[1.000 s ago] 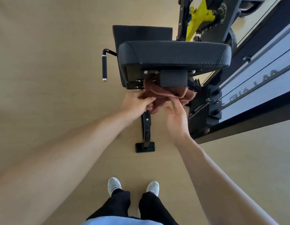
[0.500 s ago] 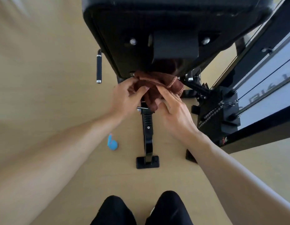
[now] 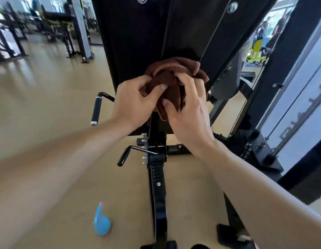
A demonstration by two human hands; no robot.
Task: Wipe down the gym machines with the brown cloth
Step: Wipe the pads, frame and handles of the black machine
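Observation:
The brown cloth (image 3: 171, 72) is bunched up against the black underside of the gym machine's seat pad (image 3: 138, 36). My left hand (image 3: 134, 103) grips the cloth's left side with thumb and fingers. On the right side, my right hand (image 3: 188, 108) pinches the same cloth, its thumb pressed into the folds. Both hands hide the lower part of the cloth. The machine's black support post (image 3: 157, 169) runs down below my hands to the floor.
A blue spray bottle (image 3: 101, 221) lies on the tan floor left of the post. A black side handle (image 3: 96, 108) and an adjusting lever (image 3: 126, 155) stick out left. Cable frame and weight stack (image 3: 260, 151) stand right. Other machines (image 3: 48, 24) fill the far left.
The view has dropped lower and closer under the seat pad, now looking forward across the gym. Both hands stay on the cloth, bunching it tighter against the pad's underside.

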